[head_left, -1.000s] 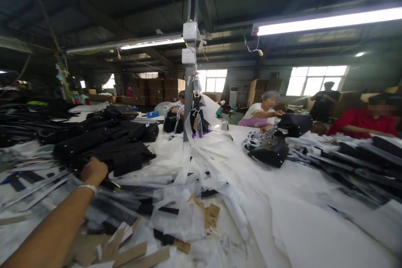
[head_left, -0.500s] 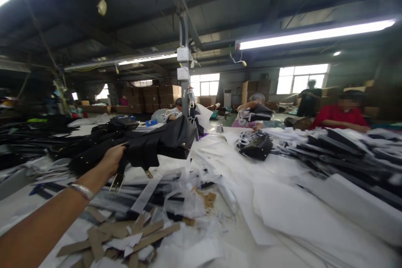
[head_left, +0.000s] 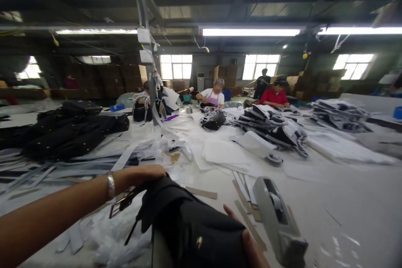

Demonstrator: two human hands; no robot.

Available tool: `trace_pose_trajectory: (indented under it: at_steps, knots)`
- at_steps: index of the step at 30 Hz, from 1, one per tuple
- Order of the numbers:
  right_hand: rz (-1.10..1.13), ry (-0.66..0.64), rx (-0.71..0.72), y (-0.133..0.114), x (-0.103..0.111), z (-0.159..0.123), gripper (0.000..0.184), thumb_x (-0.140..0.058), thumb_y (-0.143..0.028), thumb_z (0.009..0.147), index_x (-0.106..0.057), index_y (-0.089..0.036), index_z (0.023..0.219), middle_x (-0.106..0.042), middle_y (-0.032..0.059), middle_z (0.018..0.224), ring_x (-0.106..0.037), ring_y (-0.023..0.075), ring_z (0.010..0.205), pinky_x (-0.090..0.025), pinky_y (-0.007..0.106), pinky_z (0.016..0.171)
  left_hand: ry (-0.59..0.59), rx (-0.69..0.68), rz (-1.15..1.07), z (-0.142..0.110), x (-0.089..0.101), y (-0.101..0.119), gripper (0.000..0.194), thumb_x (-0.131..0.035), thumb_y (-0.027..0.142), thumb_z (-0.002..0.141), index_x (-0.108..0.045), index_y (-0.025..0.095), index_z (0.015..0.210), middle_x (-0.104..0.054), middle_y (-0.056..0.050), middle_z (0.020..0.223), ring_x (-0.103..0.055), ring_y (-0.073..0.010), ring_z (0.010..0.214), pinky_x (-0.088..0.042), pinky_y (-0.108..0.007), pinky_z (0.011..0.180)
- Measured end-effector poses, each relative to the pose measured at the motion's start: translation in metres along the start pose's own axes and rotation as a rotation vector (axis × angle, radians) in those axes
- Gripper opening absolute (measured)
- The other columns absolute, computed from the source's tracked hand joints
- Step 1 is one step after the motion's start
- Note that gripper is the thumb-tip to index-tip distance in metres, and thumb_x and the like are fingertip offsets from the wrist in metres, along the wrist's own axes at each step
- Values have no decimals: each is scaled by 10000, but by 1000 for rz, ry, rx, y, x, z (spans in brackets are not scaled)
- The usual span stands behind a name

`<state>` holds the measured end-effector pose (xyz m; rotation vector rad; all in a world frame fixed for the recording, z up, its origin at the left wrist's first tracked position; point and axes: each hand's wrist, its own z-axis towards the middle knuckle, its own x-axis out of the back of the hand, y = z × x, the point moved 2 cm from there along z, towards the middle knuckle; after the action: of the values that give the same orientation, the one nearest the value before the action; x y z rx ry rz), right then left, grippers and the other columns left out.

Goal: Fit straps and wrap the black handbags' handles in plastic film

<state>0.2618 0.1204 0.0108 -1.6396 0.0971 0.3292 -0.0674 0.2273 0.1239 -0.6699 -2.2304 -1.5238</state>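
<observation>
A black handbag [head_left: 201, 222] with a gold-coloured fitting on its side is held low in front of me, close to the camera. My left hand [head_left: 152, 173], with a silver bracelet at the wrist, grips its upper left part; the fingertips are hidden behind the bag. From that side hangs a strap with a gold-coloured buckle [head_left: 123, 203]. My right hand [head_left: 253, 245] holds the bag's right end, only some fingers showing at its edge. Just right of that hand stands a grey tape dispenser [head_left: 279, 222].
More black bags [head_left: 72, 130] lie heaped at left. Black and white pieces [head_left: 270, 123] are stacked at right, beyond white sheets [head_left: 224, 153]. Paper strips [head_left: 245, 192] lie by the dispenser. A post [head_left: 152, 88] rises behind; several people [head_left: 274, 96] are across the table.
My left hand has brought the black bag from the pile at left to close in front of me. My right hand has come into view on it. The view has turned right.
</observation>
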Motion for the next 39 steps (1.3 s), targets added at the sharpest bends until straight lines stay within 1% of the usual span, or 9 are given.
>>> trace_pose_trajectory:
  at_steps: [3,7,10,13,16,23,29,35,39]
  knots:
    - [73,63,-124,-8,21,-8,793,-611,-772,723,-628,-224,1297,-626,81,1337,-468,352,1324,-399,448,1090,-166,136,-5,-15,-27,-2,85,-682,191,541,-657,157,467,-671,-99,464,-632,-276,415,-447,-308,360]
    - [164,172,-241,-3,42,-7,767,-485,-735,833,-480,-242,1420,-623,117,1328,-569,384,1216,-573,509,832,-170,103,-61,-31,-47,-1,251,-673,402,683,-690,166,601,-679,-77,541,-620,-207,448,-374,-231,343]
    - [100,291,-96,17,55,-7,754,-474,-719,845,-411,-279,1453,-469,104,1480,-483,364,1310,-584,478,816,-92,22,-68,-37,-66,-3,377,-580,532,765,-680,180,672,-633,-34,518,-572,-167,428,-318,-208,335]
    - [-191,351,128,39,66,-12,700,-596,-671,790,-555,-247,1345,-431,104,1506,-342,336,1410,-521,439,960,-22,-55,-6,-40,-87,-3,398,-523,533,795,-695,178,738,-617,-12,502,-530,-150,376,-288,-204,328]
    - [-285,347,225,55,72,-17,631,-655,-604,778,-586,-229,1281,-527,116,1417,-461,322,1337,-507,387,989,74,-155,90,-44,-101,4,324,-505,419,791,-722,179,807,-576,23,450,-508,-147,345,-313,-210,340]
    - [-202,393,296,97,83,-13,723,-624,-531,815,-403,-209,1423,-545,155,1369,-598,304,1198,-540,380,943,319,-466,294,-49,-101,27,320,-489,384,828,-745,263,977,-777,-16,949,-699,-256,938,-506,-294,803]
    - [-536,397,484,112,100,-9,506,-534,-362,855,-556,-229,1343,-605,118,1326,-564,319,1239,-520,399,990,418,-471,434,-36,-97,16,372,-480,413,859,-742,255,1071,-768,-48,1102,-676,-292,1071,-470,-353,937]
    - [-547,375,408,104,108,-10,479,-503,-412,867,-602,-239,1303,-632,104,1305,-661,312,1087,-616,339,714,489,-391,550,-43,-94,8,475,-479,521,880,-700,244,1195,-724,-100,1205,-637,-355,1136,-435,-456,998]
    - [-561,318,382,90,109,-15,495,-523,-388,848,-593,-226,1310,-623,92,1324,-652,281,1107,-603,292,719,568,-463,589,-60,-95,7,468,-476,495,895,-675,222,1218,-701,-88,1248,-616,-299,1177,-431,-399,1032]
